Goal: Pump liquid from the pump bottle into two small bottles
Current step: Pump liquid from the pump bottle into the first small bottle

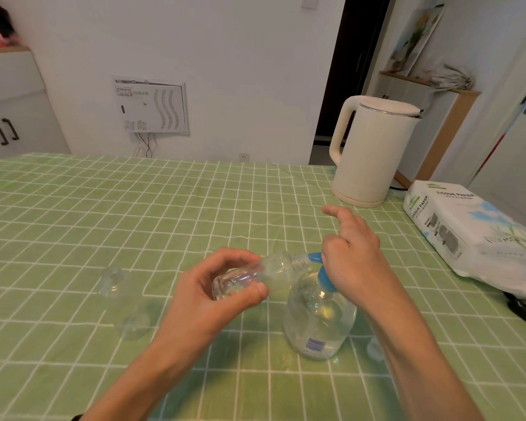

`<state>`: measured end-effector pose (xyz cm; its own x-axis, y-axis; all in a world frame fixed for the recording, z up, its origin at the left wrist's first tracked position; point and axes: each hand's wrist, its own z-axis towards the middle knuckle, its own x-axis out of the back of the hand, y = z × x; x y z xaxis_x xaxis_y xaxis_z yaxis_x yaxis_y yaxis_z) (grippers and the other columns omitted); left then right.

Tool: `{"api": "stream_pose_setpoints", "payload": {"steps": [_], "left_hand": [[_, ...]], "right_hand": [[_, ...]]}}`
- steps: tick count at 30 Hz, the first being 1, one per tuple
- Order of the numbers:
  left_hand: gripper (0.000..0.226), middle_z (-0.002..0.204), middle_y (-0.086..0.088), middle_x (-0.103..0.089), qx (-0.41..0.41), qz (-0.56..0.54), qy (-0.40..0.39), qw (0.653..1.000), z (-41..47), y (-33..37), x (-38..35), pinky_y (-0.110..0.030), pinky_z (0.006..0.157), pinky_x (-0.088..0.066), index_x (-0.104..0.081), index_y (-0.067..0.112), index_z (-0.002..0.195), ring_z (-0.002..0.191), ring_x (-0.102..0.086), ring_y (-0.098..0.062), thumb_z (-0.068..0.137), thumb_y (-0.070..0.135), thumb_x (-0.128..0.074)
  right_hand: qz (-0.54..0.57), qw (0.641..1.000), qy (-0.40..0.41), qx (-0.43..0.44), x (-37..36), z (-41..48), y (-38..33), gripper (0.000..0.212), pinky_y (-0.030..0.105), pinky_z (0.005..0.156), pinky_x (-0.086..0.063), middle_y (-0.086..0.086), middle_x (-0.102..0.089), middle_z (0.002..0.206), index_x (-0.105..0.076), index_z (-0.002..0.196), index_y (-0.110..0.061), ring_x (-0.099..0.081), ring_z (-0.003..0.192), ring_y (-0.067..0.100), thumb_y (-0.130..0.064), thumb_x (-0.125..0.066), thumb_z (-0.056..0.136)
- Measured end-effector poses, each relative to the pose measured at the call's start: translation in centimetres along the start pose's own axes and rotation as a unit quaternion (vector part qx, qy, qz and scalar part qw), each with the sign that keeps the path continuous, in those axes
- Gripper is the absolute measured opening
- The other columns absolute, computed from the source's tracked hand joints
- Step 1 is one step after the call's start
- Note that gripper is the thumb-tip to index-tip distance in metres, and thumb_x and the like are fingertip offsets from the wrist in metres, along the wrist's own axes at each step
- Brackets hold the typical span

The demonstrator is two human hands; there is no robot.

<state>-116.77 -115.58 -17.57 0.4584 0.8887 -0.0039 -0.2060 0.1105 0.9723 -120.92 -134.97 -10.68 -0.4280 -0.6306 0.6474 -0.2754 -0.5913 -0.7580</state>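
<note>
My left hand grips a small clear bottle on its side, with the threaded neck pointing right at the blue pump nozzle. The clear pump bottle stands upright on the table and is mostly full of liquid. My right hand rests on top of its blue pump head, with the index finger raised and the other fingers curled over the head. A second small clear bottle lies on the cloth to the left, its open neck toward the far side.
The table wears a green checked cloth. A cream electric kettle stands at the back right. A tissue paper pack lies at the right edge, with a black object beside it. A small clear cap lies right of the pump bottle.
</note>
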Motion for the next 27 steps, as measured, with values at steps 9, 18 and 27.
{"api": "stream_pose_setpoints", "payload": {"steps": [9,18,27], "left_hand": [[0.034,0.110,0.004,-0.079,-0.002,0.001,0.009,1.000,0.24,0.11,0.11,-0.015,0.073,-0.056,-0.078,0.032,0.103,0.086,-0.074,-0.004,0.071,0.043,-0.084],[0.035,0.109,0.002,-0.079,0.002,-0.006,0.004,1.000,0.06,0.30,-0.06,-0.014,0.072,-0.056,-0.077,0.030,0.102,0.084,-0.074,-0.004,0.070,0.042,-0.084],[0.036,0.111,0.003,-0.079,0.005,0.002,0.005,1.000,0.24,0.02,0.11,-0.015,0.074,-0.057,-0.077,0.030,0.104,0.088,-0.075,-0.005,0.070,0.043,-0.084]], "right_hand": [[-0.003,1.000,0.003,0.006,-0.11,0.12,-0.05,0.066,0.057,0.120,-0.016,-0.008,-0.031,0.158,-0.038,0.149,-0.031,-0.019,0.148,0.017,-0.003,-0.037,0.090],[0.008,1.000,0.012,0.003,0.01,-0.02,-0.02,0.063,0.057,0.120,-0.018,-0.008,-0.034,0.156,-0.040,0.148,-0.031,-0.022,0.147,0.018,-0.005,-0.037,0.091],[0.011,1.000,0.011,0.008,0.07,0.04,-0.13,0.063,0.057,0.119,-0.021,-0.010,-0.036,0.155,-0.041,0.146,-0.034,-0.027,0.145,0.018,-0.005,-0.037,0.091]]}}
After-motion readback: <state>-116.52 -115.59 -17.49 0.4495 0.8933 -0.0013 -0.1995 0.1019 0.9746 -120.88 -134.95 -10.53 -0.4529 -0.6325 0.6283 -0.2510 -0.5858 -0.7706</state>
